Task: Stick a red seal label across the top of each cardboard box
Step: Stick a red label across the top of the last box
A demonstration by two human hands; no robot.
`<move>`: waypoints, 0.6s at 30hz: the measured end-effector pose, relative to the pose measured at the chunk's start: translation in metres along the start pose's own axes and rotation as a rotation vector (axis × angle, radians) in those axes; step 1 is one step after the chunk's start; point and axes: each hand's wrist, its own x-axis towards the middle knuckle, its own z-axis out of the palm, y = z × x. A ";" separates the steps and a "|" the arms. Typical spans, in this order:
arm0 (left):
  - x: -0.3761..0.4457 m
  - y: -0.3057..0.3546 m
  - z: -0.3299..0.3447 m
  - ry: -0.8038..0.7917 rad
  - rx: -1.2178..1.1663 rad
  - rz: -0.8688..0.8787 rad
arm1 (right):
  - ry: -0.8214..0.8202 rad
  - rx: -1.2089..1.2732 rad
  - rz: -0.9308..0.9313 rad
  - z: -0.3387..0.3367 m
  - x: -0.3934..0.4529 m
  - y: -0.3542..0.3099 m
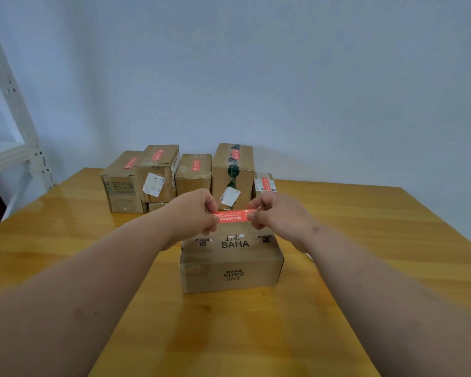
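Note:
A cardboard box (230, 270) printed "INS BAHA" stands on the wooden table in front of me. Above its top, a red seal label (233, 215) is stretched level between my hands. My left hand (193, 216) pinches the label's left end and my right hand (276, 216) pinches its right end. The label hangs just over the far part of the box top; whether it touches the cardboard cannot be told.
Several cardboard boxes (193, 171) with red labels on top stand in a row at the far edge of the wooden table (65, 240), against the wall. A white metal shelf frame (14, 126) rises at the left.

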 end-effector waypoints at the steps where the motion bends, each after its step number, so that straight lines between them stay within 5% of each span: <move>1: 0.000 -0.001 -0.001 -0.002 -0.029 -0.016 | 0.003 0.032 0.005 0.000 0.000 0.001; 18: 0.010 -0.014 0.004 -0.010 0.082 -0.122 | -0.061 -0.173 0.064 0.016 0.013 -0.002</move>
